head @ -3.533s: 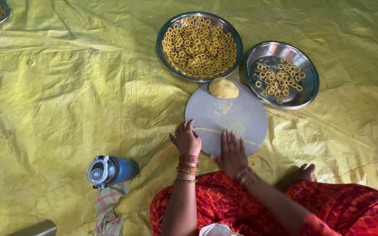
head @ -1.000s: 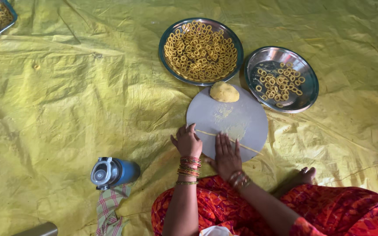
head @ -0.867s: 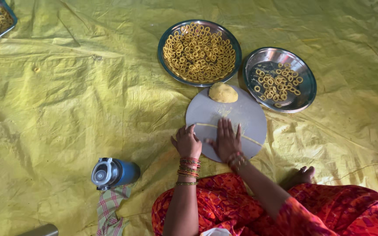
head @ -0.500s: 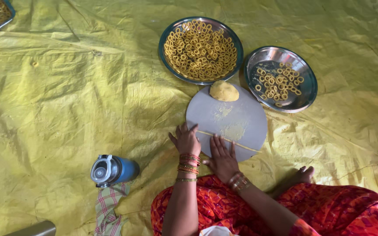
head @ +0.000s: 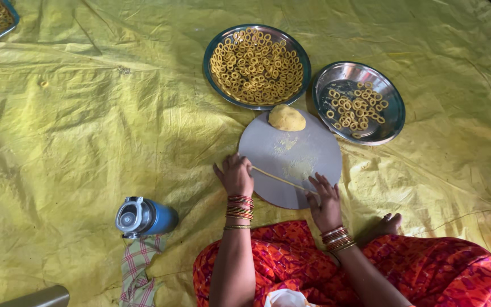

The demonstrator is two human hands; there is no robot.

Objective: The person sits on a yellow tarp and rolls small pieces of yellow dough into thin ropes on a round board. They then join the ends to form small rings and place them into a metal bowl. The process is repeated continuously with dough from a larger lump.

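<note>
A: hands?
B: left hand (head: 235, 175) and right hand (head: 325, 196) flat, fingers spread, each pressing an end of a thin dough rope (head: 279, 179); rope lies across the grey round board (head: 313, 148).
A: around?
B: dough ball (head: 287, 117) on board's far edge; two steel plates of rings (head: 256, 65) (head: 359, 102) beyond; blue flask (head: 143, 216) left, on yellow sheet (head: 75, 131).

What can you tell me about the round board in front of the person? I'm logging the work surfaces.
The round board is a flat grey disc lying on the yellow tarp. A dough ball sits at its far edge, and a thin dough strand crosses its near part between the left hand and right hand.
</note>
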